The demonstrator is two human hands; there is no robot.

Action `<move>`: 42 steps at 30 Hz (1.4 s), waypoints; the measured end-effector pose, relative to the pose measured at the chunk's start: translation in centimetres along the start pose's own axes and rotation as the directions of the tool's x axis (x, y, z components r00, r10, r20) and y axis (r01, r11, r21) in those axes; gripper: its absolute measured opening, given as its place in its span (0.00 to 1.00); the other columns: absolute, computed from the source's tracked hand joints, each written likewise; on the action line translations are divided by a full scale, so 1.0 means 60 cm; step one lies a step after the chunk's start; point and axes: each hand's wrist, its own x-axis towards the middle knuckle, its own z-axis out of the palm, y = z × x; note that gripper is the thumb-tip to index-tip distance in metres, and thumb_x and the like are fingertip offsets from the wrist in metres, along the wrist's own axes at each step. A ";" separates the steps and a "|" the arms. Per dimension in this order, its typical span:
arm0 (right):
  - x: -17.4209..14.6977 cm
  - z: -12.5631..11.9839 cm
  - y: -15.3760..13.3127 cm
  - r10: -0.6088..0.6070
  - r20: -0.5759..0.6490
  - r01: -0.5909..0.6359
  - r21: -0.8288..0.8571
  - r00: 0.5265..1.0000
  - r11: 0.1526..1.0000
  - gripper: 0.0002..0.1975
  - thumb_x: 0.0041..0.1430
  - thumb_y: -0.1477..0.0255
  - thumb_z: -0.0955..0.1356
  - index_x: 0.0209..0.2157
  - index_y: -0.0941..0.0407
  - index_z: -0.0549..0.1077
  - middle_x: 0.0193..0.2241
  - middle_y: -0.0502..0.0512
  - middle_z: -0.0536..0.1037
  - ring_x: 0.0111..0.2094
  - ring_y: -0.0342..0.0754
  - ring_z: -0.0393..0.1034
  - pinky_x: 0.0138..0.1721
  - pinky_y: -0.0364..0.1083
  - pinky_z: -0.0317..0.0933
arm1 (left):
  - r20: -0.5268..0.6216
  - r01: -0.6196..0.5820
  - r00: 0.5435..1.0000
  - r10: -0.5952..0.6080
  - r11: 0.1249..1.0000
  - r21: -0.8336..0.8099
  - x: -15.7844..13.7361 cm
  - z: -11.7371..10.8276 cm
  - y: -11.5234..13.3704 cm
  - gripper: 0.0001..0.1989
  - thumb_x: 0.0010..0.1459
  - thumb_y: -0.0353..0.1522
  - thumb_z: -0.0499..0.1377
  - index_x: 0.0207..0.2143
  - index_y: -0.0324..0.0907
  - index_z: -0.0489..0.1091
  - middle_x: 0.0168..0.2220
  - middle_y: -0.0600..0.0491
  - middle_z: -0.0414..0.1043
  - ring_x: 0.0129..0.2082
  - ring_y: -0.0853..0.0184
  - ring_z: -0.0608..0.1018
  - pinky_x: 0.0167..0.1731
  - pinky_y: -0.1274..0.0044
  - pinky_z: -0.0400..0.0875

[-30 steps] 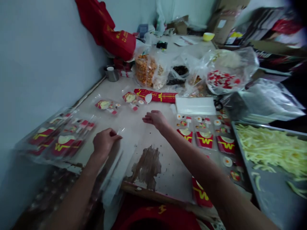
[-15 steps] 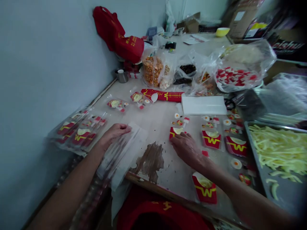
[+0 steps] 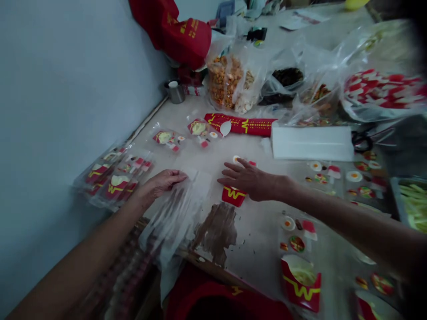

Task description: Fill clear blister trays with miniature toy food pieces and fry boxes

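Note:
My left hand (image 3: 167, 181) pinches the upper edge of a stack of thin clear plastic bags (image 3: 176, 209), which hangs over the table's front edge. My right hand (image 3: 251, 178) is spread flat, palm down, over a toy set with a red fries carton (image 3: 233, 195) marked by a yellow W. A small fried egg and a red-and-white piece show beyond its fingers; the rest of the set is hidden underneath. Nearest my left hand on the far side lie bagged sets (image 3: 116, 186) in a pile.
More sets with a red carton (image 3: 302, 284) lie at the right. Behind stand a white block (image 3: 312, 143), a red printed strip (image 3: 253, 126), scissors (image 3: 362, 141) and bags of small orange pieces (image 3: 225, 82). A tray of yellow fries (image 3: 413, 202) is at the right edge.
My right hand has moved left over the table, the carton set moving with it toward the plastic bags, and its fingers have spread. My left hand keeps its pinch. The view has tilted down.

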 end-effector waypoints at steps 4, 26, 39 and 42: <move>0.031 -0.010 0.016 -0.037 0.028 0.036 0.049 0.999 0.998 0.45 0.41 0.87 0.72 0.61 0.46 0.67 0.57 0.53 0.71 0.63 0.57 0.56 0.63 0.58 0.44 | -0.077 0.009 0.997 -0.008 1.000 0.010 -0.011 0.010 0.011 0.23 0.43 0.47 0.69 0.36 0.39 0.77 0.31 0.53 0.74 0.26 0.72 0.69 0.28 0.79 0.61; -0.003 -0.022 0.022 -0.084 0.009 0.084 0.009 0.996 0.996 0.50 0.39 0.60 0.80 0.63 0.56 0.62 0.52 0.62 0.70 0.51 0.61 0.64 0.52 0.55 0.57 | -0.037 -0.098 0.994 0.104 0.984 0.148 -0.014 0.077 0.058 0.19 0.42 0.43 0.70 0.32 0.39 0.80 0.29 0.52 0.76 0.30 0.69 0.70 0.31 0.77 0.57; -0.122 -0.077 0.017 0.144 -0.186 -0.154 -0.038 0.972 0.987 0.52 0.44 0.50 0.75 0.67 0.51 0.57 0.55 0.61 0.70 0.52 0.64 0.66 0.50 0.57 0.60 | 0.100 -0.124 0.988 0.121 0.992 0.030 -0.072 0.117 0.054 0.18 0.44 0.43 0.70 0.33 0.40 0.81 0.31 0.51 0.77 0.28 0.71 0.71 0.30 0.78 0.59; -0.125 -0.084 0.013 0.159 -0.200 -0.172 -0.049 0.967 0.984 0.52 0.43 0.48 0.75 0.67 0.51 0.58 0.55 0.61 0.70 0.52 0.64 0.66 0.49 0.57 0.60 | 0.033 -0.191 0.981 0.191 0.982 0.001 -0.081 0.130 0.052 0.15 0.42 0.41 0.72 0.30 0.40 0.80 0.28 0.52 0.77 0.29 0.70 0.72 0.32 0.78 0.61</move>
